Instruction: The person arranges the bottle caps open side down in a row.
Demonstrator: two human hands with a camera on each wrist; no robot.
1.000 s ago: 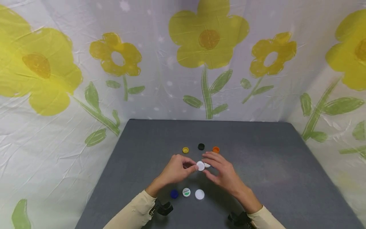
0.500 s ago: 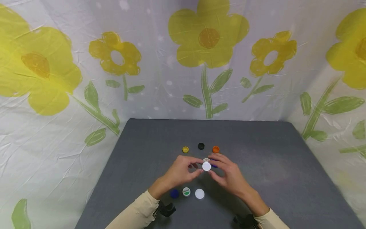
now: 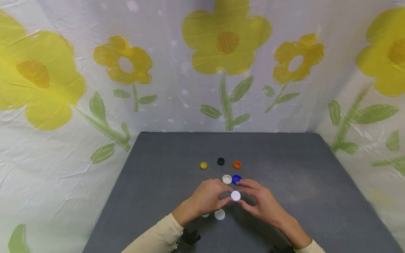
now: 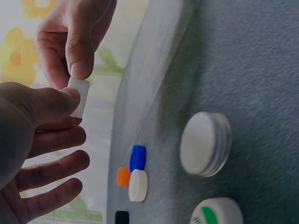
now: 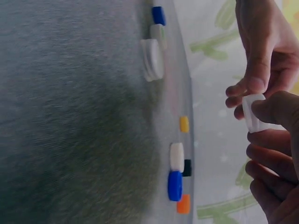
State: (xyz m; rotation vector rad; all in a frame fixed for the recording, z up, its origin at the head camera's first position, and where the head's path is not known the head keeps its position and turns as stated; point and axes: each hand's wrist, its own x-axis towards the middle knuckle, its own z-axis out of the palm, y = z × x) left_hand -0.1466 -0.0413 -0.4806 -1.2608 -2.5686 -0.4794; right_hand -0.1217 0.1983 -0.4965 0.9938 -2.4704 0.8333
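A small white bottle cap is held above the grey table between both hands. My left hand pinches it from the left between thumb and forefinger; in the left wrist view the cap shows edge-on. From the other side my right hand grips it with its thumb and fingertips, and the cap partly hides behind that thumb in the right wrist view. Just beyond the hands, a white cap and a blue cap lie hollow side up, touching or nearly so.
Farther back on the table lie yellow, black and orange caps. Nearer me sit a wide white cap and a green-marked white cap. Another blue cap is hidden by my left arm in the head view.
Both hands have moved right and toward me with the white cap. It has turned from its hollow side to its smooth top, and the right fingers have closed onto it.
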